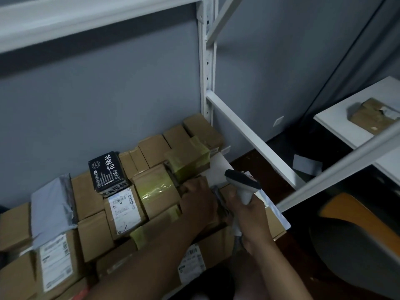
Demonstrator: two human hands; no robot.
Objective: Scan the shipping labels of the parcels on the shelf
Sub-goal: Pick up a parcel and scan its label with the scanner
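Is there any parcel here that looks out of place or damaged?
One stands out: a brown parcel lies alone on the white surface at the right, away from the shelf pile, and its label looks torn. On the shelf, the black box sits tilted atop the cardboard boxes.

Black box with large white Chinese characters, top ones reading 花椒米, smaller print too fine to read, white shipping labels with barcodes on brown parcels, their text too blurred to read

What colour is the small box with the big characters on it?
Black with white characters, seen in the head view.
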